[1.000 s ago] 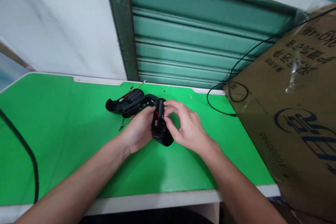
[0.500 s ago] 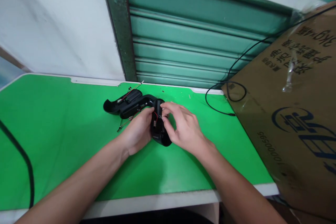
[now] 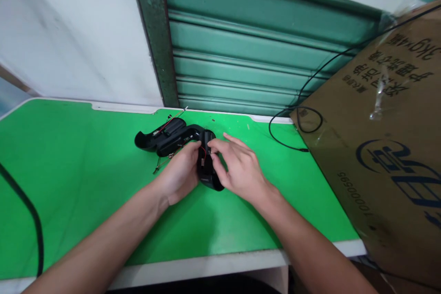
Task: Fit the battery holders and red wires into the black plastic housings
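My left hand [image 3: 181,171] is closed around the near side of a curved black plastic casing [image 3: 211,181], its thumb on the rim. The casing's hollow inside faces up, with a short red wire [image 3: 204,150] and a small pale label or connector in it. My right hand [image 3: 239,161] bends over the casing's right side, thumb and index fingertip pinched together at a tiny shiny part too small to name. To the left, touching or close to the held casing, lie more curved black shell parts [image 3: 169,131] with thin red wires and small metal ends.
The green tabletop [image 3: 86,183] has a raised white edge at the back. A large cardboard box [image 3: 386,161] stands on the right, with a looped black cable [image 3: 296,149] beside it. Another black cable [image 3: 29,206] crosses the left front. A green shutter rises behind.
My right index finger has come down slightly toward the thumb, and another right finger is now stretched out. The left hand and the casing stay nearly in place.
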### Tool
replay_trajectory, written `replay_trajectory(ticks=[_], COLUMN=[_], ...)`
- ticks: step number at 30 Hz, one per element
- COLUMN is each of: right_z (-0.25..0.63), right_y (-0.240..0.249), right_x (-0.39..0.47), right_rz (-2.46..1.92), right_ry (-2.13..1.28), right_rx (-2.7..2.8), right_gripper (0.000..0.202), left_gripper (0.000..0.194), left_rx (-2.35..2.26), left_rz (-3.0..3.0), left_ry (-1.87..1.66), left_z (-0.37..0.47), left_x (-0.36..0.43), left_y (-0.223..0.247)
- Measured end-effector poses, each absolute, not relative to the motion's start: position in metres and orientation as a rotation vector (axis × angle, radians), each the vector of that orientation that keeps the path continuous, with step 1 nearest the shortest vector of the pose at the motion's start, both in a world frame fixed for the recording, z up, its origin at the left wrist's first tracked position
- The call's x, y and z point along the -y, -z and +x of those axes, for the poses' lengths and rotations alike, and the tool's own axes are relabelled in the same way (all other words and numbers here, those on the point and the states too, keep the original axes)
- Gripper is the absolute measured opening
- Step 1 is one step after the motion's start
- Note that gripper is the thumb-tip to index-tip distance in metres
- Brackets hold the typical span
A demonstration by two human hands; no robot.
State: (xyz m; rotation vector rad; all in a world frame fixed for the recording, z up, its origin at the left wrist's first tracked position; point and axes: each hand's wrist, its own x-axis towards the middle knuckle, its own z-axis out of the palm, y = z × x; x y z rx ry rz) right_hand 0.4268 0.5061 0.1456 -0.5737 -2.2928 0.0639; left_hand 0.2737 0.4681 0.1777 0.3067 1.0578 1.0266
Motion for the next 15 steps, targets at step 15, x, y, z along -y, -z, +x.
replay_trajectory(ticks=[15], right_z=[0.423], right_y=[-0.147], right_x=[-0.506], right_rz=[-0.509], right_ry=[-0.054], right_rx=[2.289], right_gripper=[0.025], left_gripper=[0.024], left_rx=[-1.013], left_rz=[0.651], left_ry=[-1.280], left_z=[0.269], left_x=[-0.462], left_y=[-0.160])
